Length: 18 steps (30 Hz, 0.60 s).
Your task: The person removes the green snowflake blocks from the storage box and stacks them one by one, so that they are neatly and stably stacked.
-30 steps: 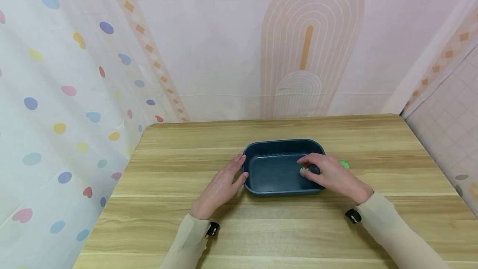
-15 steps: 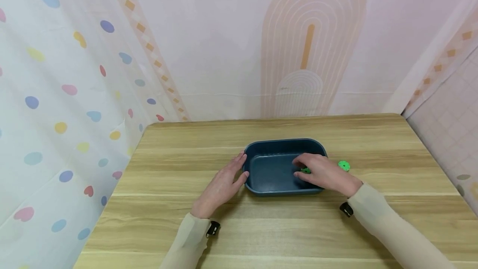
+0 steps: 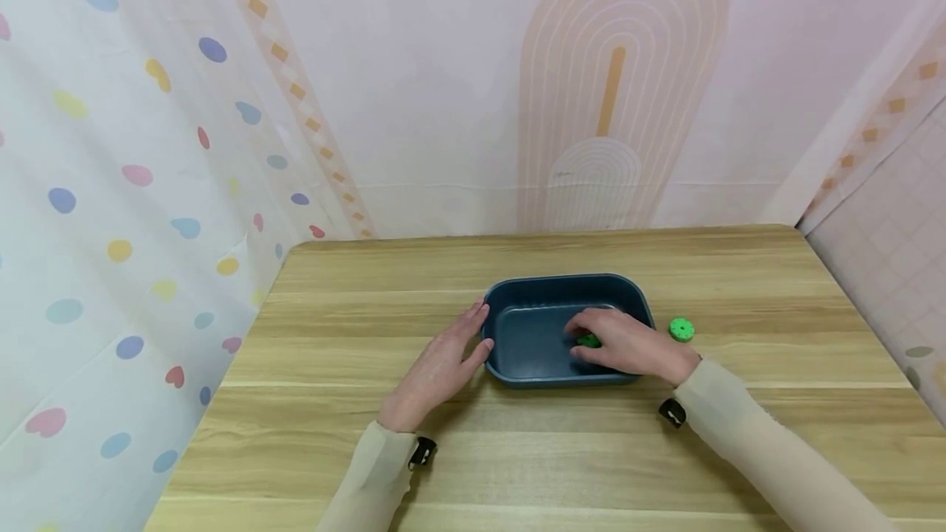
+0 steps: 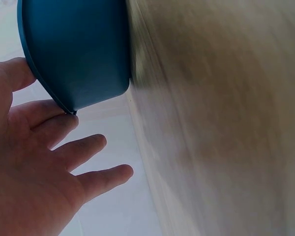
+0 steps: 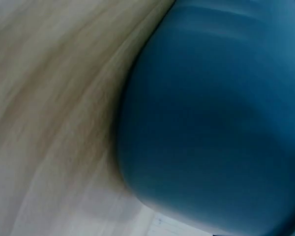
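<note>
A dark blue oblong tub (image 3: 535,343) with rounded corners stands on the wooden table. My left hand (image 3: 441,361) rests against its left end, and in the left wrist view the thumb and some fingers of that left hand (image 4: 37,152) touch the rim, the others spread. Reaching in over the right end, my right hand (image 3: 617,341) has thumb and fingers around a small green piece (image 3: 589,341), mostly hidden by them. The outer wall of the tub (image 5: 211,123) fills much of the right wrist view, which does not show the right hand's fingers.
A round, bright green disc (image 3: 681,329) with a scalloped-looking edge and a dark centre lies on the table (image 3: 414,286), just right of the tub. Behind the table hangs a patterned curtain (image 3: 414,105); a dotted one hangs at the left.
My right hand has moved left and slightly down inside the tub, the green piece with it over the last half second. The green disc outside is more exposed. My left hand stays put.
</note>
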{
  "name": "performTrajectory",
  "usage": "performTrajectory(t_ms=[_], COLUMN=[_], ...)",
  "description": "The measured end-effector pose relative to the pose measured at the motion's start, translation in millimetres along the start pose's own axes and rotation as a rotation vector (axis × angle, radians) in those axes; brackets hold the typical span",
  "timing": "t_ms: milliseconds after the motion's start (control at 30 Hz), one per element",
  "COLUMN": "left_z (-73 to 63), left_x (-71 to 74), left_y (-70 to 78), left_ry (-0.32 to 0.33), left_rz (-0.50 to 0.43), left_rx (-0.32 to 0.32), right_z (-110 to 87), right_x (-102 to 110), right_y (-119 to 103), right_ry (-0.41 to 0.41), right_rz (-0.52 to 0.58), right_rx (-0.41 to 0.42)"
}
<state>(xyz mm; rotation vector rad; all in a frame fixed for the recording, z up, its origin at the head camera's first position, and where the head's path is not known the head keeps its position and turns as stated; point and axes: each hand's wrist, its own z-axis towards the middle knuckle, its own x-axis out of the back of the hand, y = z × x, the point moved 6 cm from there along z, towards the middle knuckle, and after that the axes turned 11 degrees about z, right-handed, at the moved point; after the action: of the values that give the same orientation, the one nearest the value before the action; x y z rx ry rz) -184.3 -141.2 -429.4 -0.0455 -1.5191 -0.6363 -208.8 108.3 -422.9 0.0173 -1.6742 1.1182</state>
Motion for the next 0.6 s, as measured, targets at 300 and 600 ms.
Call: performTrajectory(t_ms=[300,600], left_z=[0.5,0.0], left_x=[0.0,0.6], left_y=[0.2,0.6], left_ry=[0.001,0.012], left_rz=[0.0,-0.003], left_rx=[-0.005,-0.011], right_z=[4.2,8.0], right_x=[8.0,11.3], right_y=[2.8,8.6], right_ry=[0.0,-0.046], right_rz=[0.112,0.048], right_rx=[0.062,-0.061])
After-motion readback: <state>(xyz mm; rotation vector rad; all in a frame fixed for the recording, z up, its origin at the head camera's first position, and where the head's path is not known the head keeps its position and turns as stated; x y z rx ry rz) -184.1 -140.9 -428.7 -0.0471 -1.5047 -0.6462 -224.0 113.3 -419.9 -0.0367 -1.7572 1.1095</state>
